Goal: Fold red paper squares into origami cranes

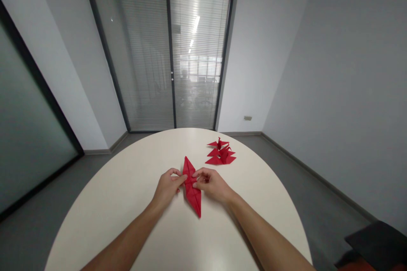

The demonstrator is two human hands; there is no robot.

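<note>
A red sheet of origami paper (193, 197), folded into a long diamond with creases down its middle, is held just over the round table. My left hand (168, 185) pinches its left edge, thumb on top and fingers curled beneath. On the opposite edge, my right hand (212, 183) has thumb and forefinger closed on the paper near its middle. The diamond's pointed ends stick out, one toward the far side and one toward me. Behind my right hand sit several finished red paper cranes (224, 156), grouped close together with wings spread.
The round cream table (127, 203) stands before a glazed door with blinds (197, 63). White walls rise on both sides, with a socket plate (247, 118) low at the back. A dark object (378, 239), perhaps a chair, is at the lower right.
</note>
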